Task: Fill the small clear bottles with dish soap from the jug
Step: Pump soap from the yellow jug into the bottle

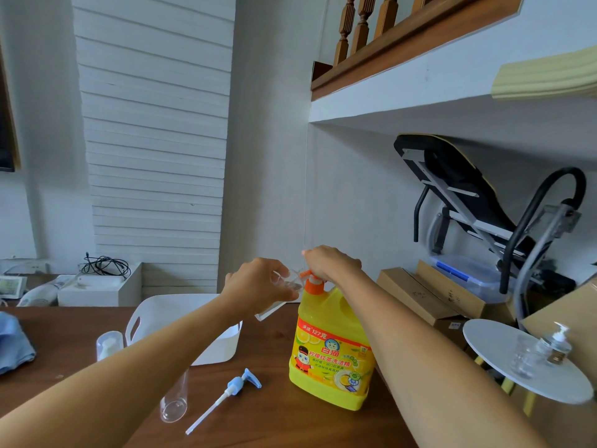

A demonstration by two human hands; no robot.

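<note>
A yellow dish soap jug [329, 354] with an orange pump top [311, 284] stands upright on the brown table. My right hand [332, 263] lies curled over the pump head. My left hand [258, 284] grips a small clear bottle [284, 286], tilted, with its mouth up against the pump's spout. A blue and white pump dispenser [226, 392] lies loose on the table in front of the jug. Beside it lies an empty clear bottle [176, 402] on its side, partly hidden by my left forearm. A capped clear bottle [109, 344] stands at the left.
A white plastic basket [206, 344] sits behind my left arm. A blue cloth [14, 344] lies at the table's left edge. To the right, a round white side table [494, 344] carries a pump bottle [557, 345] and a clear glass [525, 358]. Cardboard boxes stand behind it.
</note>
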